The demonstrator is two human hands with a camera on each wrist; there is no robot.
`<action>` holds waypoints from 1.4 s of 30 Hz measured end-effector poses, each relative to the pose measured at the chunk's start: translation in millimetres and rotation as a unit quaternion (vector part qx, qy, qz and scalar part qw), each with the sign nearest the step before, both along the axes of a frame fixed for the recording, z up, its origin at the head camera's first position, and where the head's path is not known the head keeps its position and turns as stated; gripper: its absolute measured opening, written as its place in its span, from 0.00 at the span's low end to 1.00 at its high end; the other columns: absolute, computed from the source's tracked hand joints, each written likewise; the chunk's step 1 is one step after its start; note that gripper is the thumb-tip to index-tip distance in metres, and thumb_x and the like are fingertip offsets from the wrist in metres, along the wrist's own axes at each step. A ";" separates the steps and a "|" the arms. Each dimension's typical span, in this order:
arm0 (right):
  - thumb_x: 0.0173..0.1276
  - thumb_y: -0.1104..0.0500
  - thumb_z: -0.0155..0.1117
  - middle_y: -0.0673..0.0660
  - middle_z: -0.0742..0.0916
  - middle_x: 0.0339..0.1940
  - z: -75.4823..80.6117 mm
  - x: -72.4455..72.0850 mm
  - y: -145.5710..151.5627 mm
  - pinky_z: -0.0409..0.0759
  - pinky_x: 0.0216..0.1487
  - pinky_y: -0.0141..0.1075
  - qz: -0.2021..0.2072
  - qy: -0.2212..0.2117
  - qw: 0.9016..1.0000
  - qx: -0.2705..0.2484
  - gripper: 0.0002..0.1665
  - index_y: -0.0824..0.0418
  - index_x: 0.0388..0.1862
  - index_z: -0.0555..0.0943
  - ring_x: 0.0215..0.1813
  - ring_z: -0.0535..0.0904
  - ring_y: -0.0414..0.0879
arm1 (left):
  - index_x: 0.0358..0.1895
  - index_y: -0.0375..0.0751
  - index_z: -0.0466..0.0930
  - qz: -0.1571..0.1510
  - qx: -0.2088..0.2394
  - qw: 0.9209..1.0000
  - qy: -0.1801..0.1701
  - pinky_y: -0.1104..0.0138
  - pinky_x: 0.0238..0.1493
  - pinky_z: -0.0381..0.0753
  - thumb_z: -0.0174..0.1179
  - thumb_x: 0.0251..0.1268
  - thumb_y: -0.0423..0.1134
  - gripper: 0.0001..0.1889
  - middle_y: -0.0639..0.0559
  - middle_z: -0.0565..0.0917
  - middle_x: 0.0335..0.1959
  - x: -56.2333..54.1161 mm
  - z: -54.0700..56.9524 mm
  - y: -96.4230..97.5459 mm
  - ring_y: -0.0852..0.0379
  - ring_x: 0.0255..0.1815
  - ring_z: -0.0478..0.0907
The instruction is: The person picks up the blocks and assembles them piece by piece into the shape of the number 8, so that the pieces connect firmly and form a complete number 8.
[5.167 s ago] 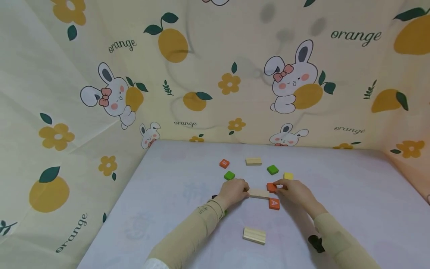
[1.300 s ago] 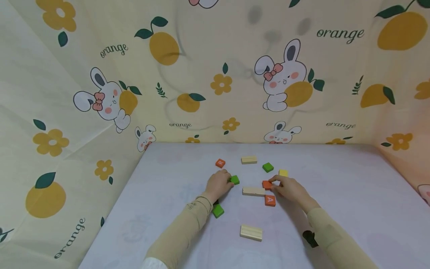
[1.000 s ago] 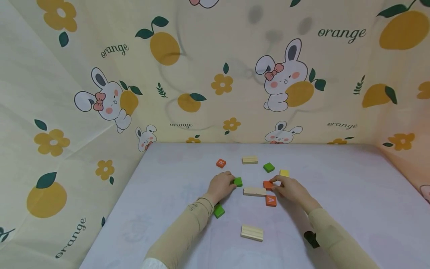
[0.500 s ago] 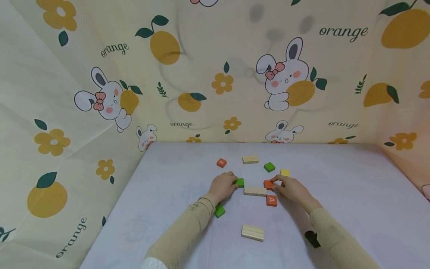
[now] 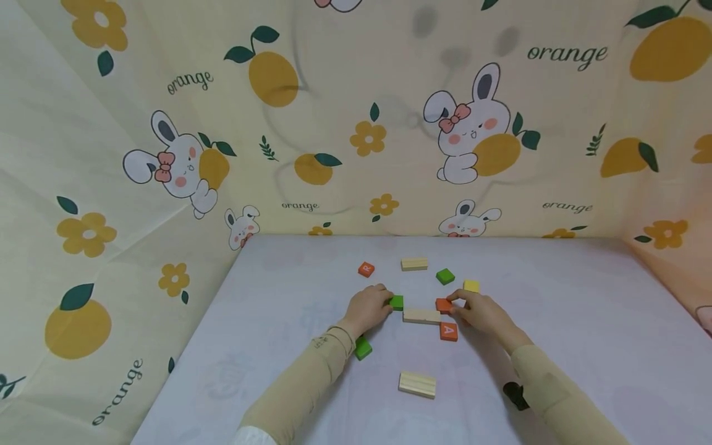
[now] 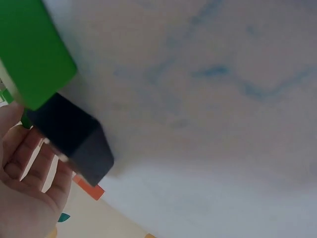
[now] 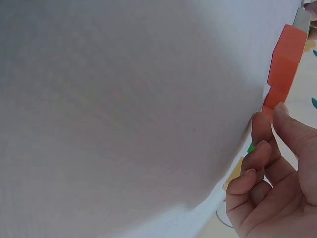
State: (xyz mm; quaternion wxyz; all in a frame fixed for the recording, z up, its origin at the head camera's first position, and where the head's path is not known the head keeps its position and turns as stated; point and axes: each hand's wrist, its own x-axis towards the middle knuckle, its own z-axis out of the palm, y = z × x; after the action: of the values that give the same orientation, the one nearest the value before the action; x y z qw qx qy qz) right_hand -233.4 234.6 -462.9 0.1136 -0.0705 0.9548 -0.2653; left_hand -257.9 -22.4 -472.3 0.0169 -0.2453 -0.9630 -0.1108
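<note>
Green block [image 5: 397, 303] and orange block [image 5: 443, 306] lie about midway between the side edges of the table [image 5: 562, 303]; the left hand [image 5: 367, 308] pinches the first, the right hand [image 5: 486, 314] the second, fingers nearly closed.

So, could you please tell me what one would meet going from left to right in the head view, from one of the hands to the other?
Left hand, the green block it pinches, wooden plank, farther orange block, right hand.
</note>
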 end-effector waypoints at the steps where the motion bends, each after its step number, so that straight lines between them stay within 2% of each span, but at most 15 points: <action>1: 0.67 0.54 0.59 0.53 0.80 0.28 -0.6 -0.6 0.3 0.66 0.29 0.34 0.001 0.000 1.000 0.002 0.19 0.56 0.55 0.76 0.28 0.70 0.43 | 0.50 0.46 0.81 0.001 0.001 1.000 -0.003 0.69 0.40 0.78 0.61 0.60 0.44 0.16 0.54 0.83 0.45 -0.3 -0.2 -0.3 0.58 0.43 0.80; 6: 0.67 0.54 0.58 0.54 0.82 0.33 -1.6 -2.2 -0.3 0.67 0.31 0.35 -0.002 -0.003 1.000 0.006 0.19 0.55 0.56 0.76 0.31 0.71 0.44 | 0.50 0.46 0.80 0.009 0.003 1.000 -0.016 0.68 0.38 0.77 0.62 0.59 0.44 0.16 0.54 0.82 0.43 -2.6 -0.3 -1.1 0.58 0.42 0.78; 15: 0.65 0.52 0.60 0.53 0.78 0.25 -3.0 -2.4 -0.6 0.66 0.28 0.34 -0.005 -0.001 1.000 -0.005 0.19 0.55 0.54 0.76 0.27 0.70 0.44 | 0.55 0.44 0.76 0.014 0.009 0.999 -0.043 0.67 0.42 0.78 0.62 0.58 0.46 0.22 0.51 0.80 0.48 -3.6 3.4 -2.7 0.57 0.46 0.78; 23: 0.66 0.54 0.60 0.53 0.78 0.25 -3.6 -0.9 -1.8 0.66 0.28 0.34 -0.007 -0.006 1.000 -0.007 0.19 0.56 0.55 0.76 0.27 0.69 0.44 | 0.53 0.44 0.77 0.017 0.002 0.999 -0.034 0.68 0.41 0.79 0.62 0.58 0.46 0.20 0.51 0.80 0.47 -2.9 3.7 -15.1 0.57 0.45 0.79; 32: 0.66 0.56 0.59 0.53 0.78 0.26 -4.5 0.5 -5.1 0.68 0.29 0.34 -0.019 -0.022 1.000 -0.009 0.18 0.55 0.55 0.75 0.27 0.71 0.44 | 0.47 0.43 0.81 0.028 0.048 0.998 -0.028 0.66 0.43 0.78 0.63 0.57 0.45 0.16 0.51 0.80 0.42 10.5 10.2 -39.5 0.56 0.44 0.77; 42: 0.66 0.52 0.60 0.52 0.77 0.24 -5.6 -0.2 0.2 0.66 0.27 0.34 -0.010 0.008 1.000 -0.003 0.19 0.54 0.54 0.76 0.26 0.69 0.43 | 0.43 0.39 0.81 0.020 0.085 0.996 -0.032 0.63 0.44 0.76 0.63 0.57 0.45 0.15 0.49 0.80 0.39 26.6 9.2 -70.8 0.53 0.42 0.76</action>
State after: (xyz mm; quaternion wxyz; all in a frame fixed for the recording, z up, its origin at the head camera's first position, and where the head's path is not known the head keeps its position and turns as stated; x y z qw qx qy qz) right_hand -233.6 234.8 -468.5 0.1032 -0.0635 0.9555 -0.2689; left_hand -231.2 -93.2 -463.1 0.0086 -0.2203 -0.9547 -0.1998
